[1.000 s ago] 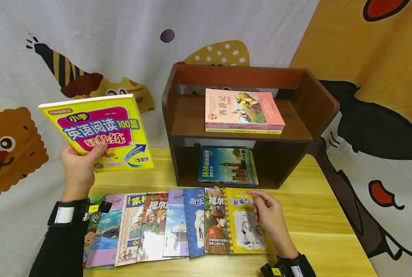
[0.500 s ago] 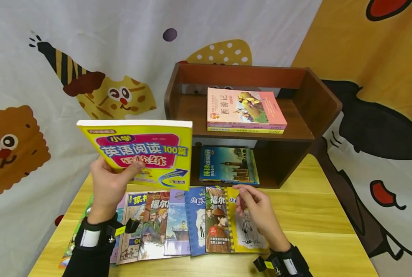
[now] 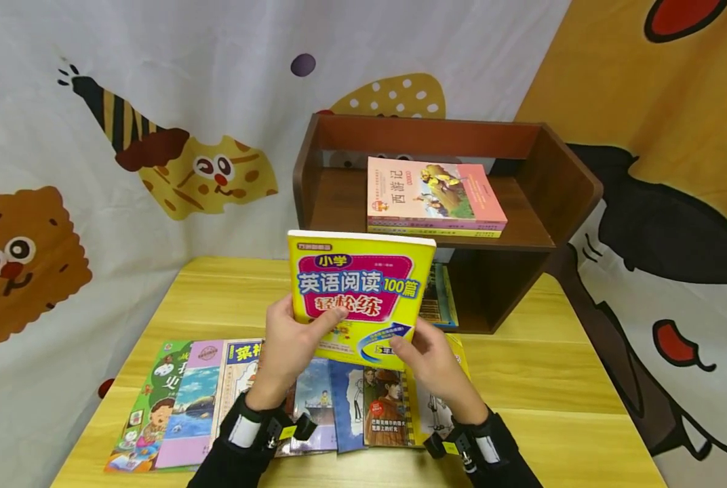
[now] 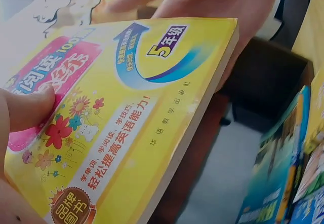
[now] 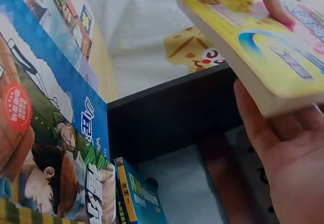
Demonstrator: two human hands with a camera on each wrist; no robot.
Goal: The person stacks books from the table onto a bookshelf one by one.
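A yellow workbook (image 3: 363,298) is held up in front of the bookshelf, its cover facing me. My left hand (image 3: 293,349) grips its lower left part, thumb pressed on the cover and fingers behind. My right hand (image 3: 439,369) is at the lower right edge. In the right wrist view, fingers (image 5: 253,115) of this hand reach beneath the book. The left wrist view shows the right thumb beyond the edge, off the cover. Below both hands, a row of overlapping books lies on the table, including a green book (image 3: 156,407) at the left end and a yellow-bordered one (image 3: 458,349) at the right.
A brown two-tier bookshelf (image 3: 522,237) stands at the back of the wooden table (image 3: 546,386). Its upper shelf bears a stack of books topped by a pink book (image 3: 433,190). A blue-green book (image 3: 441,295) lies on the lower shelf, partly hidden. A cartoon-print curtain (image 3: 229,68) hangs behind.
My left hand has carried the yellow workbook from the left to the middle, lowering it. My right hand has moved slightly left and down, to the book's right edge.
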